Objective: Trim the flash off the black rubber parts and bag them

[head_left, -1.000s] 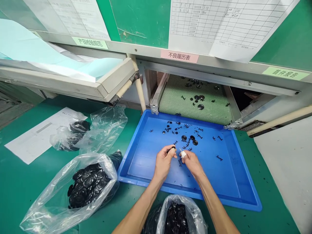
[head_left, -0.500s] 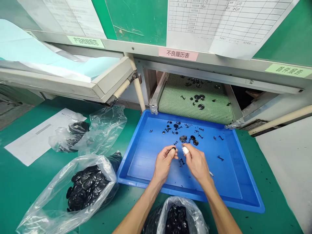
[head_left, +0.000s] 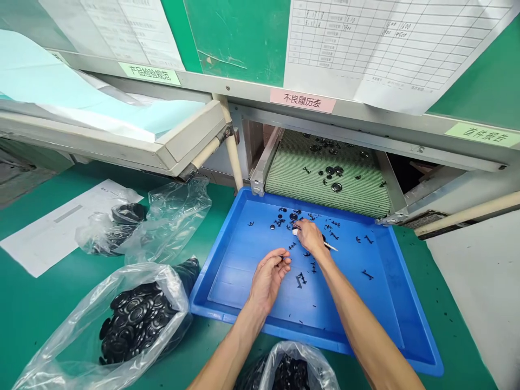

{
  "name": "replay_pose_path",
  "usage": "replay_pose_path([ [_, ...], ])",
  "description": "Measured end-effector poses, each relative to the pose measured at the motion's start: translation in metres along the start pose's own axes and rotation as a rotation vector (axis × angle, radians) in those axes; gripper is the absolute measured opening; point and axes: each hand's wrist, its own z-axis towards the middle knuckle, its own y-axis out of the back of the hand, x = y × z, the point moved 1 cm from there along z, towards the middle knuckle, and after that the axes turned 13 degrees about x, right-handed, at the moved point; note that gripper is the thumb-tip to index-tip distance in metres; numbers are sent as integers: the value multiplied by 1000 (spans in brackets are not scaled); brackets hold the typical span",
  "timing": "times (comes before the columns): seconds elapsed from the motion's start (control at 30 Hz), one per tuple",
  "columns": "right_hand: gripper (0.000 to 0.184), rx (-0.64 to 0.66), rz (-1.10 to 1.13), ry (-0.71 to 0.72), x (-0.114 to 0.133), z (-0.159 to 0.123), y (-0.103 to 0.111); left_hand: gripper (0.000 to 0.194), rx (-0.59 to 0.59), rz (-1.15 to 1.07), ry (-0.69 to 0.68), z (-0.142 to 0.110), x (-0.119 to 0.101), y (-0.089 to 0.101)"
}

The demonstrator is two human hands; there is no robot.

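The right hand (head_left: 311,237) is closed narrowly around a thin white stick (head_left: 331,247). Its tail pokes out toward the lower right, and its front end is hidden in the fingers, beside a white wrapping (head_left: 294,232) on one fingertip. The left hand (head_left: 268,281) is curled, with a small black part (head_left: 281,259) pinched at its fingertips, too small to make out its shape. The two hands are near each other but not touching, with the right further forward.

Both hands are over one blue plastic tray (head_left: 199,303). The stick's long axis runs diagonally, from upper left to lower right. The right hand is nearer the scatter of small black pieces (head_left: 284,219), dozens of them, too many to count exactly.

Past the tray's far edge, a green mesh conveyor belt (head_left: 325,184) carries more black pieces, with three round rings (head_left: 336,187) toward its front. Three clear plastic bags (head_left: 60,352) of black parts lie around the tray: lower left, bottom centre and upper left. A single sheet of white paper (head_left: 52,238) lies at far left.
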Motion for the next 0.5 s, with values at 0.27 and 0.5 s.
replay_pose_path([
  [0.27,32,87,185,293,36,-69,15,30,30,33,26,0,3,0],
  [0.5,41,207,161,365,48,-105,27,33,187,95,105,0,5,-1],
])
